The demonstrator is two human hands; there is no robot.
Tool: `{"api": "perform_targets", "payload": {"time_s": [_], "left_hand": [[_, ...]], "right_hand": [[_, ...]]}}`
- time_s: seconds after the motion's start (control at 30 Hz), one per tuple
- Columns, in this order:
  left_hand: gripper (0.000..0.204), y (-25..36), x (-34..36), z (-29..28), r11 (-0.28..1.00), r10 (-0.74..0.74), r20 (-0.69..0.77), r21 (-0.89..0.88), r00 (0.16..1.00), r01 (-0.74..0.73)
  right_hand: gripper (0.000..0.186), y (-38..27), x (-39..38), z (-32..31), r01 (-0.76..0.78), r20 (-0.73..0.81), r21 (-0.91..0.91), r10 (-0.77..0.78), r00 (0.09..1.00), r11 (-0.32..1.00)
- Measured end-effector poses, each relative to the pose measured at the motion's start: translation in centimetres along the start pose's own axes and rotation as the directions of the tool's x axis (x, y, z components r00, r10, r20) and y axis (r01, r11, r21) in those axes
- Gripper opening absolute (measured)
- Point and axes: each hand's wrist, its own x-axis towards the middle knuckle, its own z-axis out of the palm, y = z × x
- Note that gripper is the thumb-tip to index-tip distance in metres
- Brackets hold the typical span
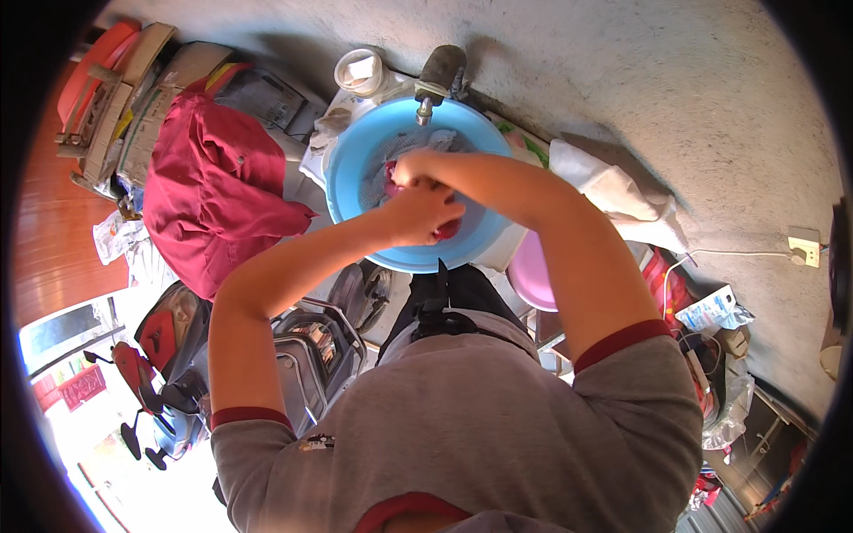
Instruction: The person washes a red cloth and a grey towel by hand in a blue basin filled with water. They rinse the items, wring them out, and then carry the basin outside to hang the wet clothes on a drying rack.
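Beside a rough grey wall (693,84), over a blue basin (345,173), a red cloth (448,230), presumably soft, limp and slippery when wet, best grasped by its bunched folds, is clenched in the curled left hand (419,214) and right hand (416,166), protruding just beyond the left's fingers.

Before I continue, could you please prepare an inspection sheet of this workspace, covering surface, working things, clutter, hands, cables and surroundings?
Surface: mostly hidden below the round light-blue plastic basin.
Job's things: dark red cloth in the hands; grey mesh-like cloth inside the basin.
Clutter: large crimson cloth at left; round pink plastic basin.
Hands: left hand and right hand close together, fingers bent around the dark red cloth.
Cables: thin white cable at the wall socket.
Surroundings: rough grey wall; metal tap above the basin.
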Motion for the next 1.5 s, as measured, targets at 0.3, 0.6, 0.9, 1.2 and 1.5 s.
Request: {"api": "perform_targets", "payload": {"time_s": [0.3,0.6,0.9,1.2,1.5], "left_hand": [[0.054,1.5,-2.1,-0.5,0.754,-0.319,-0.084,-0.626,0.944,0.199],[0.061,-3.7,-8.8,5.8,-0.773,-0.520,0.166,-0.509,0.838,-0.379],[0.058,1.2,-5.3,6.2,-0.851,-0.520,-0.093,-0.025,0.849,-0.524],[0.045,0.3,-7.7,6.6,-0.674,-0.733,0.233,-0.374,0.639,-0.637],[0.037,1.1,-6.4,-3.0,0.674,-0.709,-0.650,-0.738,0.272,-0.008]], "right_hand": [[0.029,1.8,-0.3,2.6,-0.060,-0.026,0.276,0.070,0.997,0.959],[0.064,5.1,-8.3,1.4,-0.059,-0.056,0.969,-0.448,0.892,-0.239],[0.071,0.5,-7.6,8.6,0.314,-0.537,0.542,-0.034,0.843,-0.780],[0.032,1.1,-9.5,7.3,0.390,-0.419,0.339,0.234,0.877,-0.856],[0.025,3.6,-5.1,6.5,0.158,-0.217,0.738,-0.009,0.976,-0.656]]}}
